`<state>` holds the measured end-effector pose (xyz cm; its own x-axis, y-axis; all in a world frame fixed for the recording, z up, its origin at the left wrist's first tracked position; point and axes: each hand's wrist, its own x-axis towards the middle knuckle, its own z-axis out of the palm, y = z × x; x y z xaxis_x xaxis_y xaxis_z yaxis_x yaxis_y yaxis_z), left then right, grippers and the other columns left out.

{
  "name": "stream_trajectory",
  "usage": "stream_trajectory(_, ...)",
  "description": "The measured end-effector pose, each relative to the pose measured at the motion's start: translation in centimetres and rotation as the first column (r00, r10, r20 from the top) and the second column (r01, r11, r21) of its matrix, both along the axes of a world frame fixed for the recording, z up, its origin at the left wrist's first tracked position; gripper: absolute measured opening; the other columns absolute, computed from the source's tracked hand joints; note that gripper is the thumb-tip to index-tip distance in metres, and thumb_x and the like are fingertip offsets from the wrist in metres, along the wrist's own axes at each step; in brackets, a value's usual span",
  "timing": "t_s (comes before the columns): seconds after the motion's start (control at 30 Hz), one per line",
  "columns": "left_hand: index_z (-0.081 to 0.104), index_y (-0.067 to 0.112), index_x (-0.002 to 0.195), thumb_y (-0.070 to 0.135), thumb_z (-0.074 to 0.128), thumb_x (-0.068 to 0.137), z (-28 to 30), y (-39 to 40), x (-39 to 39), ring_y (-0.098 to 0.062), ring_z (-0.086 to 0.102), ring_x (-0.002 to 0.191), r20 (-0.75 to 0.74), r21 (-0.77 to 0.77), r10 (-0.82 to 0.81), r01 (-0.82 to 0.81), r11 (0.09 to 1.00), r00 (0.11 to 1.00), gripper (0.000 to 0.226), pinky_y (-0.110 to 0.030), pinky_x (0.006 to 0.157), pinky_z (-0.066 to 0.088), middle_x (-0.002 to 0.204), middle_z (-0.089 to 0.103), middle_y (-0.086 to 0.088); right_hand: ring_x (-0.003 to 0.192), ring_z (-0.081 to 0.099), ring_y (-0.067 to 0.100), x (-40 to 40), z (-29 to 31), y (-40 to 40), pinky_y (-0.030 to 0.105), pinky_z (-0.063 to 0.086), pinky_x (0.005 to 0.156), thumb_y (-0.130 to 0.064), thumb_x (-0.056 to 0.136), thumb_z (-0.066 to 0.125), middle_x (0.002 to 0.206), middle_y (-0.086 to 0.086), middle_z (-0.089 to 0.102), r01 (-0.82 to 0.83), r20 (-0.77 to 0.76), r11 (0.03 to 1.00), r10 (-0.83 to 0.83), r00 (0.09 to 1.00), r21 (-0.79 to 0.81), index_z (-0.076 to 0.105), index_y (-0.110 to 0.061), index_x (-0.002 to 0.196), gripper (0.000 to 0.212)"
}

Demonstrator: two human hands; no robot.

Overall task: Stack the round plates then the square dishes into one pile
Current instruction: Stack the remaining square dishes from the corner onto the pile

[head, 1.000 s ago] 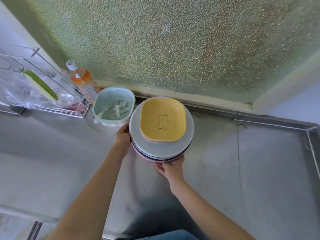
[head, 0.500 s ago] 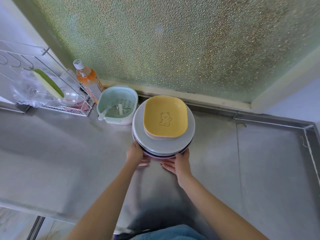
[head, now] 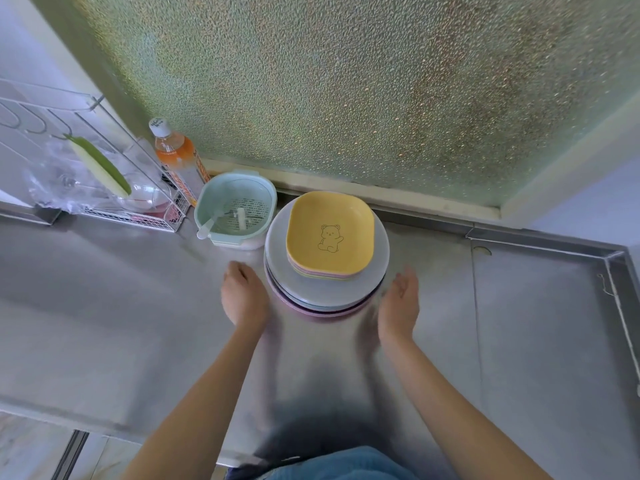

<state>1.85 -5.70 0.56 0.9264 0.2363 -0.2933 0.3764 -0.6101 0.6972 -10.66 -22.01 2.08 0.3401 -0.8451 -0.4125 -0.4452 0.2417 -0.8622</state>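
One pile stands on the steel counter near the window. Its lower part is a stack of round plates (head: 325, 292), grey on top and pink at the bottom. On them sit several square dishes (head: 330, 233), the top one yellow with a bear drawing. My left hand (head: 244, 294) hovers just left of the pile, palm down, fingers apart, holding nothing. My right hand (head: 398, 301) is just right of the pile, palm turned inward, open and apart from the plates.
A pale green strainer basket (head: 235, 209) with a white spoon touches the pile's left side. Behind it stands an orange drink bottle (head: 175, 154). A wire rack (head: 104, 188) holds glassware at far left. The counter's raised rim (head: 620, 271) runs along the right.
Both hands let go of the pile and moved apart to either side of it. The pile now rests on the counter.
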Motion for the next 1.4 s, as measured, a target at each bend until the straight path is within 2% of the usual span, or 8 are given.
stream_trajectory(0.13, 0.053, -0.002, 0.094, 0.012, 0.037, 0.097, 4.3, -2.7, -0.2, -0.009, 0.037, 0.077, 0.407, -0.163, -0.058, 0.134, 0.977, 0.912, 0.021, -0.019, 0.065, 0.028, 0.098, 0.055, -0.016, 0.137, 0.031, 0.007, 2.8, 3.3, -1.3, 0.026, 0.023, 0.114, -0.017, 0.1, 0.034, 0.151, -0.002, 0.033, -0.12, 0.241, 0.973, 0.167, 0.956, -0.2, 0.03, -0.017, 0.144, 0.045)
stream_trajectory(0.2, 0.056, 0.005, 0.114, 0.02, 0.035, 0.099, 5.5, -4.8, 1.0, -0.006, 0.045, 0.096, 0.362, -0.289, -0.175, 0.289, 0.913, 0.915, 0.03, -0.01, 0.079, 0.031, 0.112, 0.055, -0.005, 0.14, 0.024, 0.007, 4.6, 3.7, -1.2, 0.022, 0.018, 0.113, -0.02, 0.101, 0.034, 0.154, -0.002, 0.025, -0.249, 0.23, 0.943, 0.299, 0.926, -0.221, 0.023, -0.015, 0.147, 0.047)
stream_trajectory(0.3, 0.043, 0.024, 0.139, 0.025, 0.034, 0.1, 5.7, -6.5, 3.0, -0.011, 0.04, 0.128, 0.096, -0.514, -0.364, 0.36, 0.779, 0.926, 0.04, -0.028, 0.109, 0.03, 0.14, 0.046, 0.006, 0.141, 0.02, 0.01, 6.1, 3.0, -0.9, 0.019, 0.014, 0.111, -0.014, 0.101, 0.031, 0.155, -0.003, 0.02, -0.364, 0.182, 0.919, 0.388, 0.903, -0.153, 0.016, -0.018, 0.149, 0.05)
stream_trajectory(0.47, 0.041, 0.027, 0.139, 0.01, 0.035, 0.098, 4.4, -6.0, 4.0, -0.015, 0.039, 0.132, 0.066, -0.59, -0.457, 0.404, 0.699, 0.887, 0.045, -0.032, 0.109, 0.032, 0.141, 0.044, 0.007, 0.138, 0.028, 0.015, 5.3, 1.2, -1.8, 0.019, 0.018, 0.106, -0.003, 0.096, 0.031, 0.152, -0.001, 0.029, -0.427, 0.077, 0.884, 0.447, 0.891, -0.193, 0.02, -0.018, 0.148, 0.055)
stream_trajectory(0.57, 0.05, 0.034, 0.13, 0.008, 0.039, 0.094, 3.5, -6.0, 3.5, -0.013, 0.046, 0.123, 0.137, -0.568, -0.469, 0.457, 0.685, 0.873, 0.045, -0.039, 0.11, 0.036, 0.126, 0.052, 0.014, 0.13, 0.038, 0.017, 4.6, 0.7, -1.8, 0.02, 0.026, 0.1, -0.005, 0.095, 0.031, 0.148, -0.001, 0.037, -0.41, 0.023, 0.883, 0.426, 0.904, -0.229, 0.022, -0.022, 0.147, 0.056)
stream_trajectory(0.7, 0.051, 0.037, 0.129, 0.014, 0.04, 0.09, 3.0, -6.0, 3.4, -0.014, 0.047, 0.124, 0.165, -0.512, -0.466, 0.479, 0.713, 0.869, 0.047, -0.043, 0.109, 0.037, 0.128, 0.054, 0.012, 0.132, 0.036, 0.018, 4.6, 0.8, -1.6, 0.019, 0.025, 0.099, -0.004, 0.096, 0.03, 0.15, -0.001, 0.033, -0.42, -0.001, 0.873, 0.433, 0.901, -0.247, 0.019, -0.021, 0.148, 0.056)
stream_trajectory(0.97, 0.053, 0.032, 0.126, 0.001, 0.037, 0.088, 4.4, -6.1, 3.6, -0.013, 0.05, 0.113, 0.159, -0.445, -0.524, 0.534, 0.718, 0.837, 0.052, -0.037, 0.105, 0.039, 0.118, 0.056, 0.011, 0.137, 0.029, 0.018, 5.0, 0.7, -2.0, 0.014, 0.018, 0.098, -0.001, 0.095, 0.029, 0.152, 0.003, 0.027, -0.46, -0.005, 0.856, 0.472, 0.881, -0.235, 0.016, -0.017, 0.148, 0.056)
stream_trajectory(1.4, 0.04, 0.026, 0.14, 0.011, 0.035, 0.095, 3.8, -5.8, 4.4, -0.022, 0.045, 0.124, 0.16, -0.287, -0.624, 0.641, 0.712, 0.765, 0.047, -0.04, 0.107, 0.037, 0.138, 0.049, -0.002, 0.134, 0.034, 0.021, 5.9, 0.3, -2.2, 0.027, 0.023, 0.109, -0.001, 0.094, 0.029, 0.149, 0.005, 0.032, -0.465, -0.032, 0.848, 0.473, 0.881, -0.254, 0.02, -0.017, 0.147, 0.057)
